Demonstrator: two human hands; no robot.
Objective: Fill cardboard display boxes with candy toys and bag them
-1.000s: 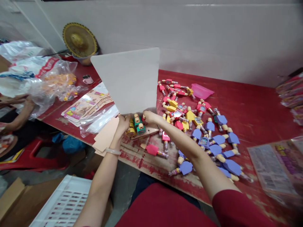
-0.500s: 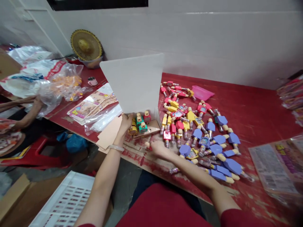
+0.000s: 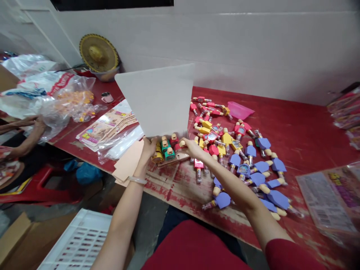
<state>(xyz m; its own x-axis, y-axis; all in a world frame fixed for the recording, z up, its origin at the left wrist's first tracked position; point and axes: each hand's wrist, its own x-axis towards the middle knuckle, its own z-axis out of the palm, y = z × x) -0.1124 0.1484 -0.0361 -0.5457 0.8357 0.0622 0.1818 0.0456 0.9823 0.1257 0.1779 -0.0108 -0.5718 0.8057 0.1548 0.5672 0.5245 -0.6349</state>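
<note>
An open cardboard box (image 3: 184,154) lies near the table's front edge, its white lid (image 3: 157,97) raised behind it. My left hand (image 3: 148,148) is closed round the box's left side, beside a pair of yellow wooden-knobbed toys (image 3: 157,154). Green toys (image 3: 169,153) stand in the middle of the box. With my right hand (image 3: 193,147) I grip a red toy (image 3: 178,146) by its pale knob, at the box's right end. Another red toy (image 3: 174,138) sits just behind it. My fingertips partly cover the held toy.
Loose blue toys (image 3: 261,166) and yellow toys (image 3: 226,137) with clear tubes spread across the red table (image 3: 281,116) on the right. A pink scoop-like tray (image 3: 239,110) lies behind them. Printed cards (image 3: 105,125) and plain card sheets (image 3: 129,161) are left. A co-worker's hands (image 3: 39,125) touch plastic bags.
My right hand has moved up and left from the table front to the box, bringing the red toy into its right end. My left hand stays on the box.
</note>
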